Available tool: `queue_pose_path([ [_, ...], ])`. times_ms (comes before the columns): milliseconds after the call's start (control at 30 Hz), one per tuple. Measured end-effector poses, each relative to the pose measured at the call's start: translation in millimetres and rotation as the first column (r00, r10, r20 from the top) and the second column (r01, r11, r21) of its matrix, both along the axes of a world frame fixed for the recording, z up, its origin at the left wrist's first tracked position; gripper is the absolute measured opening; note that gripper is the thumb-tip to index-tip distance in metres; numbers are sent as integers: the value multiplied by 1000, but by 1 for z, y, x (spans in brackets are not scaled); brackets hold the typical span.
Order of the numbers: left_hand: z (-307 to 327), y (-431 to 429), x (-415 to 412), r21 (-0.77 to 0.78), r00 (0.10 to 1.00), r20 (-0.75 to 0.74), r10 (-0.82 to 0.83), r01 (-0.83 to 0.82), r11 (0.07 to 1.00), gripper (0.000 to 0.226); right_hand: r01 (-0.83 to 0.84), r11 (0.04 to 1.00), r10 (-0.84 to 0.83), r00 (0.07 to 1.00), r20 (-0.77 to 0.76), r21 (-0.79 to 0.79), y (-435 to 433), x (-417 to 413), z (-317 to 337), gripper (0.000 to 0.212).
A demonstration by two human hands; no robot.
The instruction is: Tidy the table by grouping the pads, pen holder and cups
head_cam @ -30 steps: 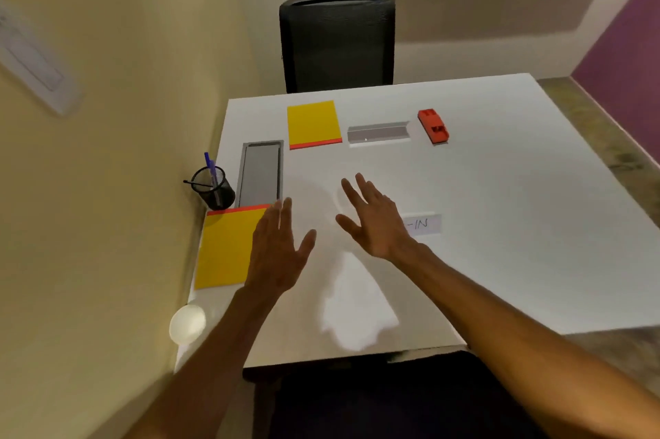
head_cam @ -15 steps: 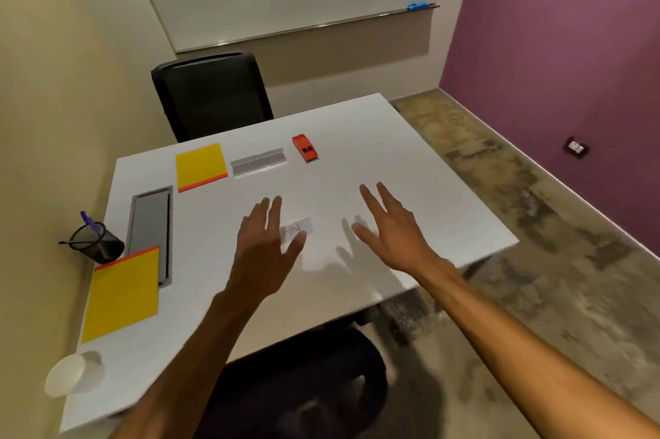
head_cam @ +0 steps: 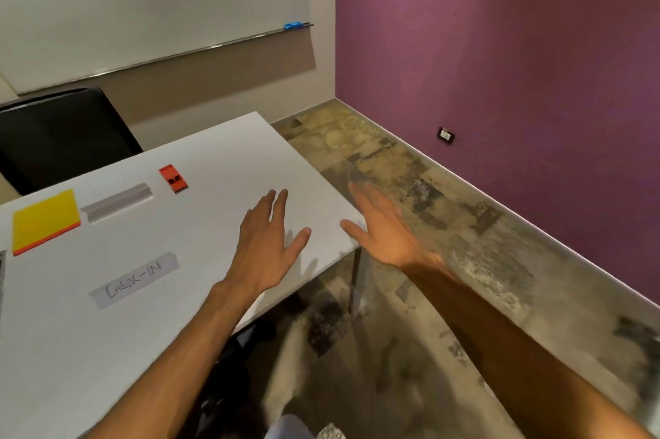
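One yellow pad [head_cam: 44, 220] with an orange edge lies at the far left of the white table [head_cam: 221, 167]. My left hand [head_cam: 266, 242] hovers flat over the table's right part, fingers spread and holding nothing. My right hand [head_cam: 380, 228] is open above the table's right edge, partly over the floor. The pen holder, the cup and the second pad are out of view to the left.
A grey angled bar [head_cam: 116, 202] and a small red block [head_cam: 173, 178] lie right of the pad. A taped label reading CHECK-IN [head_cam: 135, 279] is near the front. A black chair [head_cam: 60, 138] stands behind the table; bare floor [head_cam: 446, 224] and a purple wall [head_cam: 518, 63] on the right.
The view has swung right: the pen holder, cup and near pad have left the frame. Both open hands have shifted right across the table toward its right edge.
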State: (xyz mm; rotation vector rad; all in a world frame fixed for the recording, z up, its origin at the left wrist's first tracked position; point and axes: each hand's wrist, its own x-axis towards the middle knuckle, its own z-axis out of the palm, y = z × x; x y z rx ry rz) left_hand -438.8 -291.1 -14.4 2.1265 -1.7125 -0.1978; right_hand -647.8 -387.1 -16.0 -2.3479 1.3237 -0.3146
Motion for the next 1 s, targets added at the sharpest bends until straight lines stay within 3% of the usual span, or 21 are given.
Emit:
queue_pose_path([
  [367, -8, -127, -92, 5, 979, 49, -197, 197, 980, 78, 180, 983, -180, 984, 13, 38, -104, -102, -8, 80],
  [467, -16, -170, -108, -2, 964, 75, -254, 255, 967, 78, 197, 980, -197, 980, 12, -31, -147, -117, -16, 79],
  [733, -40, -301, -125, 26, 983, -62, -170, 172, 985, 75, 147, 987, -140, 986, -87, 73, -289, -136, -35, 75],
  [1000, -45, -410, -124, 81, 992, -42, -121, 124, 989, 81, 37, 995, -24, 990, -143, 93, -408, -132, -39, 72],
])
